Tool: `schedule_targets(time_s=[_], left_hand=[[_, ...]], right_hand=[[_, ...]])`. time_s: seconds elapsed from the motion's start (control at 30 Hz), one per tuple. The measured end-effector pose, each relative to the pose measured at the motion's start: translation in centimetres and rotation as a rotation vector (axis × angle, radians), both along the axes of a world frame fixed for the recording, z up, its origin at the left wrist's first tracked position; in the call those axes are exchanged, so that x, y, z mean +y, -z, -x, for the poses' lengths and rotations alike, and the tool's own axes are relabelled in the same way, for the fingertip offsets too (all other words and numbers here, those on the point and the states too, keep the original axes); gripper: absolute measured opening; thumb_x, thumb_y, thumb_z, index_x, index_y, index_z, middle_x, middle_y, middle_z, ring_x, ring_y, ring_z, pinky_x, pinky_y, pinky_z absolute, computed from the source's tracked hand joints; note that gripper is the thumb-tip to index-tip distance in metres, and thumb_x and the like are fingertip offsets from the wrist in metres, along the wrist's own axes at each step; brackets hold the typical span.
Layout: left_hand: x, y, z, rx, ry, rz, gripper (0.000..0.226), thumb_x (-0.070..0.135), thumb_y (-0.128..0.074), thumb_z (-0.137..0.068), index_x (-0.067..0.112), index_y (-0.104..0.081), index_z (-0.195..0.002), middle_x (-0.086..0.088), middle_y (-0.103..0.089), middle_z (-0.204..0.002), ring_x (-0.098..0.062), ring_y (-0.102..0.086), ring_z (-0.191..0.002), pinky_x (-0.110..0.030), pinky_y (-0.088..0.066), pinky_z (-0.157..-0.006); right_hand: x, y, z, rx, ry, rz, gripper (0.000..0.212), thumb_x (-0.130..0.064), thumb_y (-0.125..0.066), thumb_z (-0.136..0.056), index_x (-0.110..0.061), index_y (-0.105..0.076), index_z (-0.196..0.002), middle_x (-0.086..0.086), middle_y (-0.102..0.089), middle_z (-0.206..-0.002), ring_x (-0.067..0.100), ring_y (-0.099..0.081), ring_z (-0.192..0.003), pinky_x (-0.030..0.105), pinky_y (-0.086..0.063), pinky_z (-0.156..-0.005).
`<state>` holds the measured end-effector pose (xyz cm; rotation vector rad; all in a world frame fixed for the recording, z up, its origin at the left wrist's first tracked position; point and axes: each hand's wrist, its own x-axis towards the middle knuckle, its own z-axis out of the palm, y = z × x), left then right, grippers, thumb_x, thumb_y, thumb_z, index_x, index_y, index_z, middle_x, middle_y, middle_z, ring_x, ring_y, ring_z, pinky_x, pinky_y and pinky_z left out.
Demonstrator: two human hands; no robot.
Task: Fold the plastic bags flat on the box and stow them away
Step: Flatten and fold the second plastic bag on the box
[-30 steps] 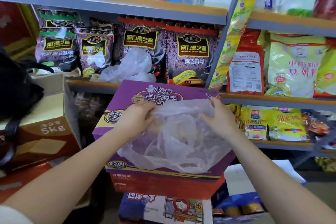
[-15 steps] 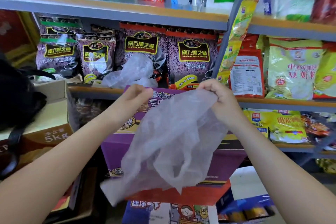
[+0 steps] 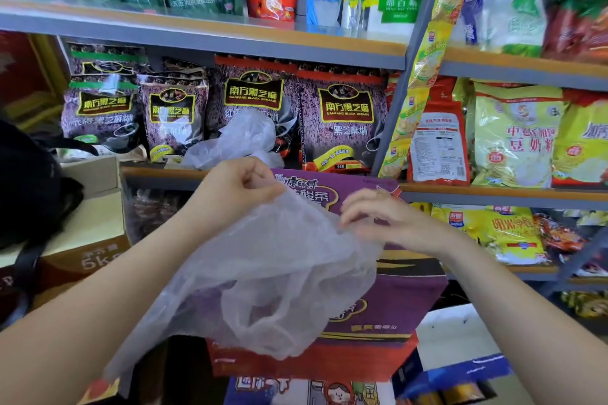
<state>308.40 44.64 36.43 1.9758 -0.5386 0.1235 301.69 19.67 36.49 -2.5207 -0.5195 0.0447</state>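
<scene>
A thin, translucent white plastic bag hangs crumpled in the air just above and in front of the purple printed cardboard box, covering the box's near left part and drooping past its front edge. The left hand is raised over the far left corner of the box, its fingers curled and its thumb and fingertips pinching the bag's upper edge. The right hand is over the far middle of the box, fingers bent and spread a little, with the fingertips pinching the same upper edge further along; the film stretches loosely between the two hands. The bag's handle loop sags open low over the box top. The purple box sits on a red carton, whose front shows just below it. Behind the box, on the grey metal shelf, a second crumpled clear plastic bag lies against a row of dark purple pouches with yellow-bordered labels. To the right of the box, beyond a slanting grey upright, stand yellow and red food packets. To the left of the box is a brown cardboard carton with a black bag and strap resting on it. Below the box's right corner lies a white and blue flat carton.
</scene>
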Motion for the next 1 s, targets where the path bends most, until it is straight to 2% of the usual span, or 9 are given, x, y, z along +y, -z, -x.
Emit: schedule_targets(time_s=[0.07,0.23,0.37,0.47,0.6,0.67,0.83,0.93,1.0], left_hand=[[-0.2,-0.8,0.9,-0.232,0.009,-0.131,0.022,0.02,-0.076,-0.074,0.026,-0.056,-0.069,0.004,-0.056,-0.057,-0.003,-0.045,-0.052,-0.014,-0.035,-0.053],[-1.0,-2.0,2.1,-0.389,0.133,-0.085,0.019,0.017,-0.07,-0.079,0.022,-0.053,-0.087,0.009,-0.044,-0.051,-0.003,-0.043,-0.048,-0.009,-0.031,-0.05],[0.1,-1.2,1.3,-0.154,0.132,0.145,0.04,0.037,-0.075,-0.07,0.03,-0.049,-0.099,0.005,-0.056,-0.071,-0.001,-0.048,-0.06,-0.017,-0.04,-0.064],[0.7,-0.7,1.5,0.035,0.129,-0.033,0.075,0.055,-0.074,-0.051,0.036,-0.039,-0.115,0.02,-0.055,-0.091,0.014,-0.051,-0.074,-0.009,-0.04,-0.074],[0.9,0.5,2.0,0.319,0.358,-0.175,0.037,0.034,-0.076,-0.072,0.03,-0.057,-0.104,0.023,-0.065,-0.099,0.013,-0.06,-0.084,-0.014,-0.047,-0.079],[0.8,1.1,1.6,0.184,0.306,-0.277,0.029,0.041,-0.074,-0.071,0.025,-0.068,-0.095,0.007,-0.073,-0.091,-0.005,-0.066,-0.081,-0.028,-0.052,-0.08],[0.2,0.6,1.1,-0.182,0.135,-0.372,0.017,0.025,-0.071,-0.078,0.01,-0.063,-0.082,0.003,-0.06,-0.063,-0.001,-0.05,-0.057,-0.015,-0.035,-0.054],[-0.4,-0.1,1.0,-0.344,0.177,-0.447,0.015,0.019,-0.071,-0.077,0.011,-0.059,-0.078,0.012,-0.046,-0.056,-0.004,-0.047,-0.055,-0.015,-0.031,-0.051],[-0.9,-0.5,1.0,-0.438,0.236,-0.484,0.013,0.014,-0.071,-0.075,0.01,-0.059,-0.078,0.014,-0.044,-0.06,-0.011,-0.044,-0.062,-0.016,-0.029,-0.052]], right_hand=[[2.3,-1.1,-0.2,-0.102,0.082,-0.344,0.027,-0.038,-0.055,-0.088,-0.014,-0.065,-0.097,-0.004,-0.06,-0.106,0.01,-0.054,-0.105,0.028,-0.04,-0.095],[6.7,-1.8,-1.2,-0.043,0.016,-0.488,0.015,-0.011,-0.052,-0.093,-0.007,-0.065,-0.1,-0.001,-0.061,-0.087,0.003,-0.054,-0.081,0.014,-0.043,-0.075],[6.2,-1.4,-1.4,-0.044,0.021,-0.573,0.02,-0.007,-0.054,-0.091,-0.017,-0.061,-0.076,-0.011,-0.055,-0.067,-0.004,-0.048,-0.062,0.009,-0.039,-0.06],[5.2,-0.2,-1.7,-0.172,0.088,-0.667,0.023,-0.002,-0.05,-0.092,-0.019,-0.057,-0.078,-0.017,-0.059,-0.065,-0.007,-0.051,-0.064,0.009,-0.04,-0.065],[3.7,1.1,-1.9,-0.251,0.208,-0.78,0.023,-0.003,-0.05,-0.092,-0.021,-0.058,-0.08,-0.015,-0.061,-0.069,-0.003,-0.055,-0.069,0.012,-0.043,-0.07],[2.9,1.6,-1.2,-0.238,0.229,-0.765,0.024,0.0,-0.051,-0.091,-0.019,-0.059,-0.078,-0.014,-0.061,-0.069,-0.003,-0.055,-0.068,0.011,-0.042,-0.068],[1.9,0.8,-1.7,0.122,0.306,-0.622,0.02,-0.019,-0.055,-0.082,-0.026,-0.071,-0.072,-0.015,-0.067,-0.075,0.012,-0.062,-0.086,0.018,-0.045,-0.07],[3.4,-0.8,-1.3,0.025,0.367,-0.572,0.021,-0.041,-0.05,-0.091,-0.039,-0.07,-0.094,-0.023,-0.067,-0.099,0.005,-0.058,-0.109,0.019,-0.046,-0.083],[4.9,-1.8,-0.2,-0.094,0.248,-0.488,0.014,-0.034,-0.055,-0.091,-0.029,-0.067,-0.095,-0.013,-0.067,-0.101,0.003,-0.059,-0.099,0.025,-0.045,-0.085]])
